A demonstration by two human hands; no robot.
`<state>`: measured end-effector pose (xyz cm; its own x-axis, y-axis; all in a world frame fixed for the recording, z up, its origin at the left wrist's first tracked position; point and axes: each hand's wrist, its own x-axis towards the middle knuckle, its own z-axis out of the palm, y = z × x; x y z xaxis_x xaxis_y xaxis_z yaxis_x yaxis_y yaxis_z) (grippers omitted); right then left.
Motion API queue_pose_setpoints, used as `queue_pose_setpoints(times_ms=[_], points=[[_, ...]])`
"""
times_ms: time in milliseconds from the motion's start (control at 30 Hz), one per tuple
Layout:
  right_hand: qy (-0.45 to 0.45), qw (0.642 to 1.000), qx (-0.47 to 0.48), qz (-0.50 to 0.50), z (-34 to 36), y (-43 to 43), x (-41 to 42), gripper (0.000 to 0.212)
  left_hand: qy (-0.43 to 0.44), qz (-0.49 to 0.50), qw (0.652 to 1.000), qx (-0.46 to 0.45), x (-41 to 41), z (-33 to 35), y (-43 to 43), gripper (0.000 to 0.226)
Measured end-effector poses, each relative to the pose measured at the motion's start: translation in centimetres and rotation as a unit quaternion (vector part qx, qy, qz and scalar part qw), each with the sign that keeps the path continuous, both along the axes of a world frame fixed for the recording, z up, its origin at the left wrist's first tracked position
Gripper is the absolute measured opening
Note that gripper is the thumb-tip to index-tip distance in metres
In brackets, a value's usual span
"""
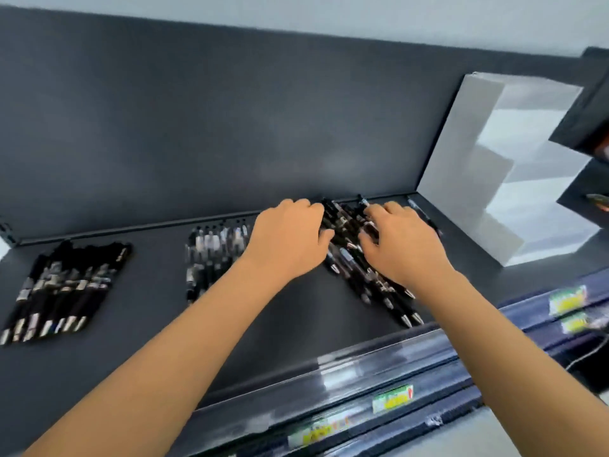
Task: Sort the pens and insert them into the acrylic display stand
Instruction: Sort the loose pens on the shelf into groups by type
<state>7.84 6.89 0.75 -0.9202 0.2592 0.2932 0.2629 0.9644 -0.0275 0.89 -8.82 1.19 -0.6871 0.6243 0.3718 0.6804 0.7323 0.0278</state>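
So the left grip (290,240) and right grip (400,244) both sit curled on the pen pile (347,225), 3 o'clock on the shelf (280,324). Can't tell if either's actually pinching one. They look light, stiff, slick and rolly, so I'd pinch mid-barrel.

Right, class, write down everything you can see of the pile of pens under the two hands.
The pile of pens is a loose heap of dark-barrelled pens with silvery tips, seemingly plastic, lying flat and slanting on the dark shelf near its back wall, tips towards the viewer. The left hand and right hand rest on it with bent fingers; whether they grip any is unclear.
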Motion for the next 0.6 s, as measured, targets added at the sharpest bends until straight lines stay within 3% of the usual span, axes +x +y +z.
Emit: queue_pose_setpoints(times_ms=[200,333,433,533,600], points=[[-0.040,0.999,-0.024,-0.003,-2.3,12.5,-1.7,0.037,-0.050,0.088,0.994,-0.043,0.1,-2.2,10.6,0.055],[-0.095,0.994,-0.061,-0.008,-3.6,16.7,-3.9,0.039,-0.095,0.059,0.991,-0.071,-0.7,-2.5,13.9,0.060],[-0.084,0.992,-0.091,0.021,-4.4,17.8,-5.2,0.029,-0.144,0.064,0.984,-0.077,-1.2,-2.8,15.2,0.059],[-0.046,0.979,-0.193,0.052,-4.2,17.7,-5.5,0.038,-0.166,0.076,0.982,-0.058,-1.7,-3.0,15.9,0.053],[-0.036,0.961,-0.268,0.064,-3.7,17.1,-5.7,0.042,-0.195,0.083,0.977,0.008,-2.0,-3.2,16.0,0.050]])
